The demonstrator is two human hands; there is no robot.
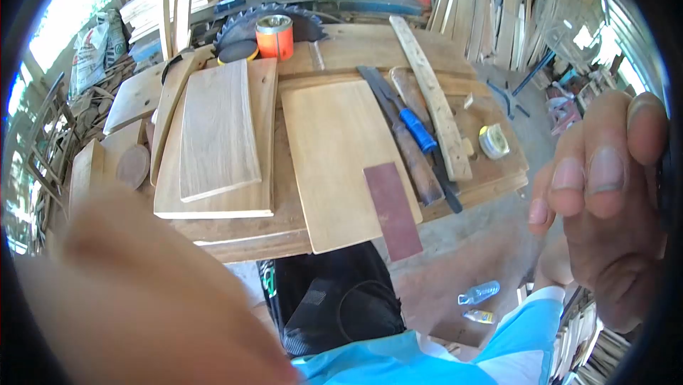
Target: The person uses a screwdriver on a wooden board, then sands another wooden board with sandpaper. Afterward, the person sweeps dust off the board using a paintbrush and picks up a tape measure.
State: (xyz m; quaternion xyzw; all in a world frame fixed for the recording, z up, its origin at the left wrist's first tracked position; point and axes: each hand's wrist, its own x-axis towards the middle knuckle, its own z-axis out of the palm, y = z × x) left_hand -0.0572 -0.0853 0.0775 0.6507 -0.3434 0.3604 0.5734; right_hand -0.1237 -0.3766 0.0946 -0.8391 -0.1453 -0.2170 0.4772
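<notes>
My left hand (156,292) is raised close to the camera at lower left, smeared so that its fingers cannot be made out. At the right edge my right hand (605,186) is also lifted near the camera, its fingers curled inward; whatever they may hold is hidden by the dark rim. Both hands are off the workbench. On it lies a flat wooden board (341,150) with a reddish-brown sandpaper strip (393,211) across its lower right corner. Left of that, a smaller board (219,129) rests on a larger one (167,196).
Beside the board lie a blue-handled chisel (417,129), dark files, a wooden strip (430,93) and a tape roll (493,141). An orange can (274,38) stands near a circular saw blade (242,25). Plastic bottles (479,292) lie on the floor. Planks (491,8) lean behind.
</notes>
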